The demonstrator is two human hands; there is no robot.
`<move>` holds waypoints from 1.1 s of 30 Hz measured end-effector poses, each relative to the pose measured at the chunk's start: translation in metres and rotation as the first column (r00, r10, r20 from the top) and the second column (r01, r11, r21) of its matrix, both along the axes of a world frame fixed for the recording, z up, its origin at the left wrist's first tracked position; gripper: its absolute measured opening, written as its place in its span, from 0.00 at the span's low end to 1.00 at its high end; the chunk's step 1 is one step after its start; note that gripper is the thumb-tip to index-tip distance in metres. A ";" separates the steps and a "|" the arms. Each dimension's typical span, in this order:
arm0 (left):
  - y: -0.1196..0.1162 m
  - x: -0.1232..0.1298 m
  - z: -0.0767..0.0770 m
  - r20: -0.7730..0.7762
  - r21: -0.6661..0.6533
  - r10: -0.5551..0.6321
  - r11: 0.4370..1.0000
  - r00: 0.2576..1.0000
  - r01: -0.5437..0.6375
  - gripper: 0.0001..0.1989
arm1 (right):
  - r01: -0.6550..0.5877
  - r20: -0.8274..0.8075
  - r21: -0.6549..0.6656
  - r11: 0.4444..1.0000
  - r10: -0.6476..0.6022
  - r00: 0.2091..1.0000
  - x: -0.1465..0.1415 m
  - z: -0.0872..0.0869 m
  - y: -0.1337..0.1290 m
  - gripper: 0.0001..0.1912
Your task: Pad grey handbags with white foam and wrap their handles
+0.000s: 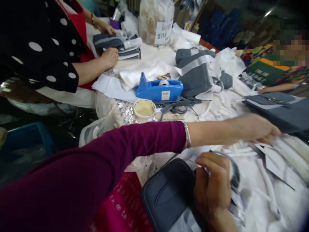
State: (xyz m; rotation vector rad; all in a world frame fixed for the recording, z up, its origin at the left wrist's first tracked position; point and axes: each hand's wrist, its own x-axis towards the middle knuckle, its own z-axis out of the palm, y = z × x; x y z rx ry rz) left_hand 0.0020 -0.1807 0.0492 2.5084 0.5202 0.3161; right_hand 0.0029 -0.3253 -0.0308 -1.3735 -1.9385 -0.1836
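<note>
My left hand (257, 129) reaches across to the right, smeared by motion. Its fingertips are at the edge of white wrapping material (292, 151), and I cannot tell whether they grip it. In front of me, my right hand (213, 183) is closed with curled fingers beside a dark blue-grey bag (166, 193). A thin pale sliver shows at its fingertips, too small to name. A light grey strip (185, 222) crosses the bag's lower part. Loose white paper and strips (258, 180) lie to the right of this hand.
A blue tape dispenser (159, 90) stands mid-table near a round tub (144, 109) of yellowish paste. More grey bags (195, 74) lie behind, another grey bag (277, 106) at right. Co-workers' hands (109, 58) work at far left; another person sits far right.
</note>
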 end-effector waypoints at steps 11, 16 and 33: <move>-0.105 -0.241 -0.100 0.053 -0.884 0.545 0.416 0.836 -0.215 0.16 | -0.131 0.307 -0.527 0.840 0.332 0.892 -0.009 -0.005 0.025 0.25; -0.125 -0.245 -0.105 0.044 -0.976 0.493 0.205 0.869 -0.068 0.24 | -0.140 0.300 -0.528 0.838 0.338 0.892 -0.006 -0.002 0.024 0.26; -0.121 -0.206 -0.132 0.170 -0.907 0.408 0.420 0.897 -0.019 0.31 | -0.122 0.216 -0.511 0.851 0.265 0.940 -0.017 -0.013 0.031 0.34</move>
